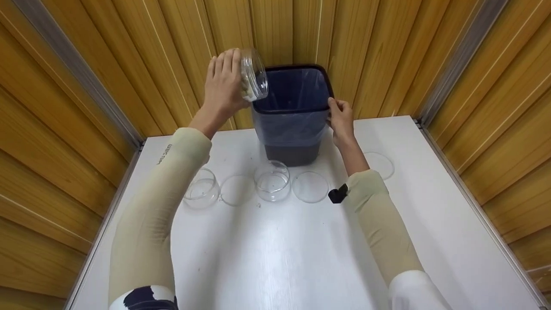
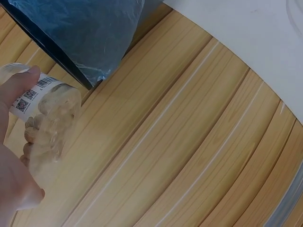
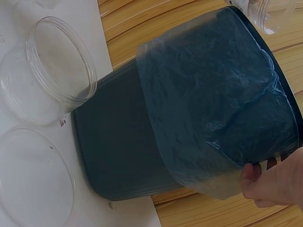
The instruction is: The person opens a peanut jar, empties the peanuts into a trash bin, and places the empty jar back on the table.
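Observation:
My left hand (image 1: 224, 84) grips a clear plastic jar (image 1: 257, 79) by its body, tipped on its side with the mouth over the left rim of a dark trash bin (image 1: 292, 156). Through the jar wall in the left wrist view, brownish lumpy pieces (image 2: 30, 135) show beside a white label (image 2: 33, 97). A thin bluish bag (image 1: 290, 127) lines the bin and folds down over its outside. At the bin's right rim, my right hand (image 1: 342, 119) pinches the edge, thumb outside; its other fingertips are partly hidden.
Two open clear jars (image 1: 272, 185) (image 1: 201, 191) stand on the white table (image 1: 275, 254) in front of the bin. Flat clear round lids (image 1: 311, 187) lie beside them, one farther right under the right forearm (image 1: 383, 165). Small crumbs dot the tabletop. Wood-patterned walls (image 1: 379, 56) enclose the table.

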Available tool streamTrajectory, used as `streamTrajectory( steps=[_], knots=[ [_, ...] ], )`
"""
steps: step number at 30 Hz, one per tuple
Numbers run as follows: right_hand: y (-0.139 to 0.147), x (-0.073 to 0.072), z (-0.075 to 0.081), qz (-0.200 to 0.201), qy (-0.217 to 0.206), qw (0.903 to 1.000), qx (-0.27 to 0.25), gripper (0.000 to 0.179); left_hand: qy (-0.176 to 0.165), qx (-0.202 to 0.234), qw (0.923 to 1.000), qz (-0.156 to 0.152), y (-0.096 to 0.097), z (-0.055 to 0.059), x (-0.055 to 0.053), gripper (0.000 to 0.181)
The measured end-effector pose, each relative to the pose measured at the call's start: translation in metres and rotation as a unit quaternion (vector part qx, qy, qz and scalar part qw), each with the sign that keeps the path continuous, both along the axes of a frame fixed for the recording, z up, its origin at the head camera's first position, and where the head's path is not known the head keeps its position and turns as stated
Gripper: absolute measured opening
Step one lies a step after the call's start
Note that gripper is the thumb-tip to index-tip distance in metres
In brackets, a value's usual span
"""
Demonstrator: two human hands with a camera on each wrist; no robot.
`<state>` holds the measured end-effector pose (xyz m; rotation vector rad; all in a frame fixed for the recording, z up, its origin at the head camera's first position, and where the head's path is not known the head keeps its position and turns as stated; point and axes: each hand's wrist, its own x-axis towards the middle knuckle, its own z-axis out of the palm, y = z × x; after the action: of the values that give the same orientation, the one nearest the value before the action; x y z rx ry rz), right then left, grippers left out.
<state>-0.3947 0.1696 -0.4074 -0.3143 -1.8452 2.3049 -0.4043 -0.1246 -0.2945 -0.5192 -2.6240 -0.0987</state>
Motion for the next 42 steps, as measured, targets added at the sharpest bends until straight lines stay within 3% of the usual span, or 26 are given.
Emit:
streamTrajectory(
  steps=[10, 20, 28, 34, 42],
  knots=[
    [-0.001, 0.001, -0.001, -0.001, -0.001, 1.0000, -0.002, 0.031, -0.027, -0.077, 0.9964, 0.023, 0.009, 0.001, -0.006, 0.127],
    [-0.001, 0.003, 0.000, 0.010, 0.013, 0.9999, 0.005, 0.032, 0.002, -0.121, 0.9926, 0.012, 0.017, 0.002, -0.006, 0.121],
    [0.000, 0.019, 0.014, 0.011, -0.001, 0.9999, 0.009, 0.027, 0.015, -0.152, 0.9883, 0.000, 0.022, -0.008, -0.007, 0.112],
    [0.004, 0.010, 0.003, 0.003, 0.006, 0.9999, 0.009, 0.032, 0.036, -0.172, 0.9845, -0.010, 0.025, -0.010, -0.007, 0.110],
    [0.005, 0.003, -0.006, -0.013, 0.021, 0.9982, 0.055, 0.037, 0.051, -0.186, 0.9810, -0.012, 0.029, -0.009, -0.008, 0.104]
  ],
)
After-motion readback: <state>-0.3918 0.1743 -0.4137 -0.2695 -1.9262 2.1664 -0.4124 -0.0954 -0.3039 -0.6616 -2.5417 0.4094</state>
